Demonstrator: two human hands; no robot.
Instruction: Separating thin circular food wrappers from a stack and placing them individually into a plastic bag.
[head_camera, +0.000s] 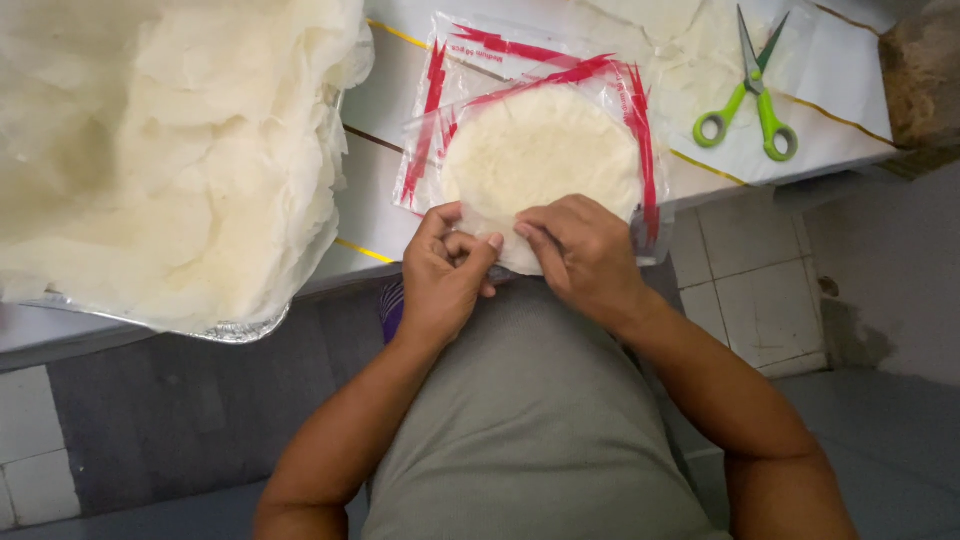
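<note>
Round white wafers (540, 155) inside a clear red-printed bag (630, 90) are held at the near edge of the surface (380, 190), pinched by the left hand (447, 275) and the right hand (583, 250), green scissors (755, 95) lying well apart.

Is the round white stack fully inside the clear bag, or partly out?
Partly out. Most of the stack lies under the bag, but its near edge protrudes at the opening, where both hands grip.
</note>
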